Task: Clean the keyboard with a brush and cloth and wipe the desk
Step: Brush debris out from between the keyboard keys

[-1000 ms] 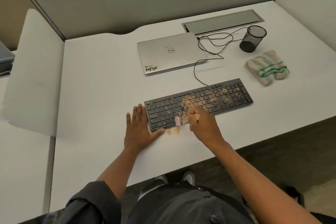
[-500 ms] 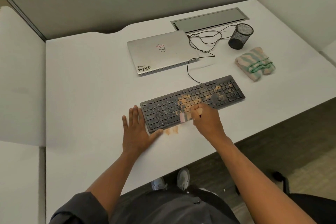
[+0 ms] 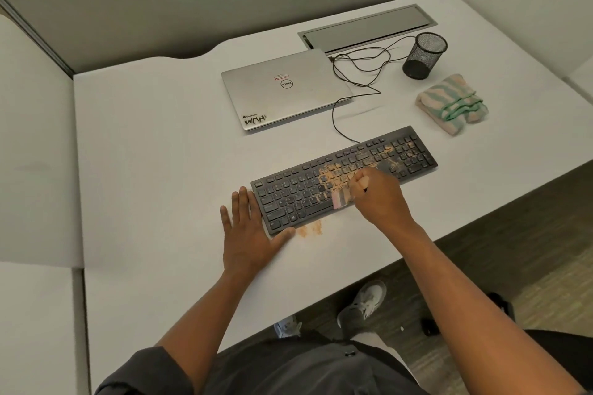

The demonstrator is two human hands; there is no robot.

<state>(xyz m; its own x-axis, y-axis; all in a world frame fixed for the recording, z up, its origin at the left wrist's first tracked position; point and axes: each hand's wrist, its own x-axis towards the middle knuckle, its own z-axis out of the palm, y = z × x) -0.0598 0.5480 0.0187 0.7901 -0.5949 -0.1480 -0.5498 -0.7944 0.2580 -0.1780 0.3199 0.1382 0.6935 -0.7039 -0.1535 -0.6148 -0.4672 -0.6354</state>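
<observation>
Apparently right hand (image 3: pixel 380 199) fingers pinch brush (image 3: pixel 340 199) on keyboard (image 3: pixel 288 199); left hand (image 3: pixel 247 234) fingers spread flat.

From the head view I counted one keyboard (image 3: pixel 343 178), one closed laptop (image 3: pixel 285 88), one brush (image 3: pixel 340 199), one folded cloth (image 3: pixel 452 102), one mesh pen cup (image 3: pixel 424 56) and one black cable (image 3: pixel 356 74), all on one desk (image 3: pixel 160 144). I logged one patch of orange powder (image 3: pixel 309 229) on the desk surface. Two hands were in view: one left hand (image 3: pixel 247 234) and one right hand (image 3: pixel 378 199). I noted two shoes (image 3: pixel 361 303) below the desk edge.
</observation>
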